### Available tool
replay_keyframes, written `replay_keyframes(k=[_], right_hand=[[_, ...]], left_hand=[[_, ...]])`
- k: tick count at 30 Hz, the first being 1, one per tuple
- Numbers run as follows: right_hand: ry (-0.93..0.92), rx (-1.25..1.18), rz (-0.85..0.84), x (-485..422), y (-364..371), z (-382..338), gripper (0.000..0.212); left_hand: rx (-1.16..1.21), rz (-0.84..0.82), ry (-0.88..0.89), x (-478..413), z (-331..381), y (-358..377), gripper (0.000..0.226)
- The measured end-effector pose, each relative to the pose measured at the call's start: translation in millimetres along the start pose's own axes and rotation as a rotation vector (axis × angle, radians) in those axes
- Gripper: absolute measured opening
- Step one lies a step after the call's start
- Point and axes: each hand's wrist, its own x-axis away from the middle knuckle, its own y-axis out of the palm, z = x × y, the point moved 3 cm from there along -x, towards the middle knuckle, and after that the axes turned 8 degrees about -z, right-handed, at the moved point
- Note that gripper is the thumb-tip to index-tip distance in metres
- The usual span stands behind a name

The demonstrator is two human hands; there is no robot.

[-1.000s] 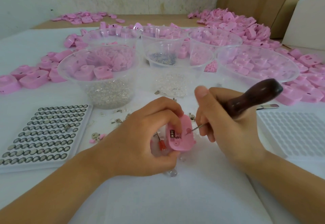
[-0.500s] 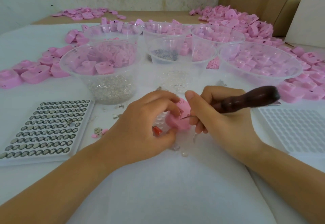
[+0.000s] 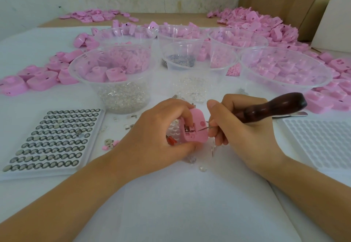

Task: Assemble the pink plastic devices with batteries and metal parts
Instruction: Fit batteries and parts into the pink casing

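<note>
A pink device [image 3: 197, 126] is pinched in the left grip [image 3: 157, 133], with fingers curled over its top and the thumb beneath. Its open compartment is turned toward the camera. The right grip [image 3: 239, 129], just beside it, is closed round a dark wooden-handled tool [image 3: 273, 108], whose thin metal tip [image 3: 204, 128] touches the compartment's edge. Both are held near the middle of the white surface [image 3: 171, 194].

The compartment's contents are too small to make out. A red piece [image 3: 171, 140] is partly hidden under the left grip. Small metal parts [image 3: 133, 116] are scattered just beyond.

A battery tray [image 3: 55, 139] lies at the left edge. A white celled tray [image 3: 322, 143] at the right edge is cut off. Clear bowls [image 3: 73, 74] of pink shells and clear beads stand behind, and pink shells [image 3: 256, 23] are heaped toward the far right corner.
</note>
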Motion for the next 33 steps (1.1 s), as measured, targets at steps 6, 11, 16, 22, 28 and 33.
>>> replay_keyframes(k=[6,11,16,22,28,33], right_hand=[[0.031,0.010,-0.025,-1.3,0.5,1.9,0.037],[0.047,0.034,-0.041,-0.7,2.4,1.1,0.035],[0.036,0.064,-0.056,-0.8,3.6,0.7,0.033],[-0.024,0.140,-0.054,-0.2,4.4,-1.2,0.034],[0.006,0.136,-0.052,-1.9,8.3,2.8,0.036],[0.052,0.062,-0.069,-4.2,10.8,3.6,0.039]], left_hand=[[-0.030,-0.007,0.021,-0.5,1.8,-0.7,0.027],[-0.021,-0.011,0.004,0.3,0.8,-0.6,0.024],[-0.019,-0.016,0.002,0.3,1.0,-0.3,0.022],[-0.019,-0.017,-0.003,0.2,1.5,-0.3,0.022],[0.002,-0.005,0.001,0.0,4.5,-0.9,0.020],[0.022,-0.005,0.007,0.1,3.3,-1.6,0.020]])
